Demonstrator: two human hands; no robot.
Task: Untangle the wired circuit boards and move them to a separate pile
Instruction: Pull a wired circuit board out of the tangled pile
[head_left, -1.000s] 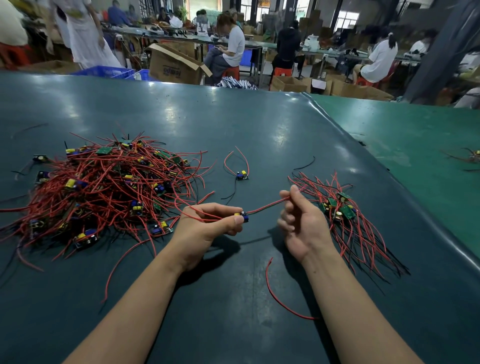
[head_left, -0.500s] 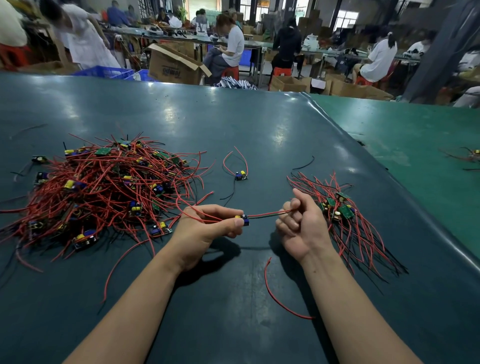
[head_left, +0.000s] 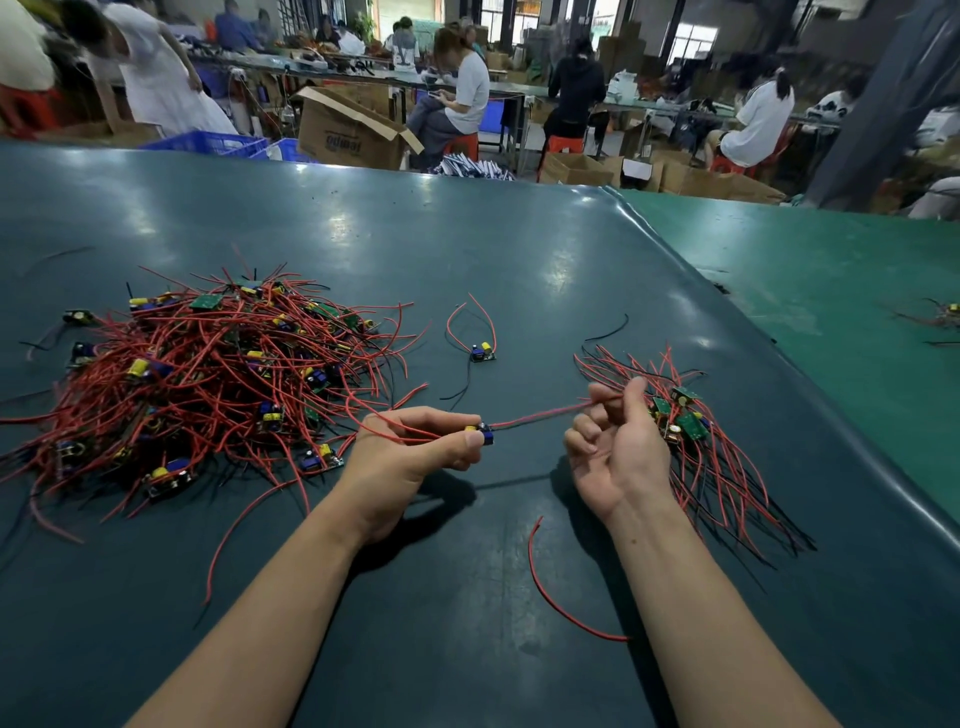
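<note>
Circuit board (head_left: 484, 433) with its blue and yellow parts sits at frame centre, pinched between the thumb and curled fingers of my left hand (head_left: 410, 457), just above the dark green table (head_left: 467, 249). Red wires (head_left: 540, 414) run from the board rightward and slightly up into my right hand (head_left: 618, 452), where thumb and forefinger pinch them while my other fingers curl loosely, palm toward me. More red wire loops back from the board across my left knuckles toward the tangled pile (head_left: 208, 384), a big heap of red leads and small boards filling the left middle of the frame. Just behind my right hand, at centre right, lies the sorted pile (head_left: 691, 441), its green boards grouped together and wires fanned toward the lower right. One lone board (head_left: 482, 354) rests between the piles, above my left hand. A loose red wire (head_left: 561, 597) curves on the table between my forearms. Seated people and cardboard boxes (head_left: 353, 130) line the top of the frame
</note>
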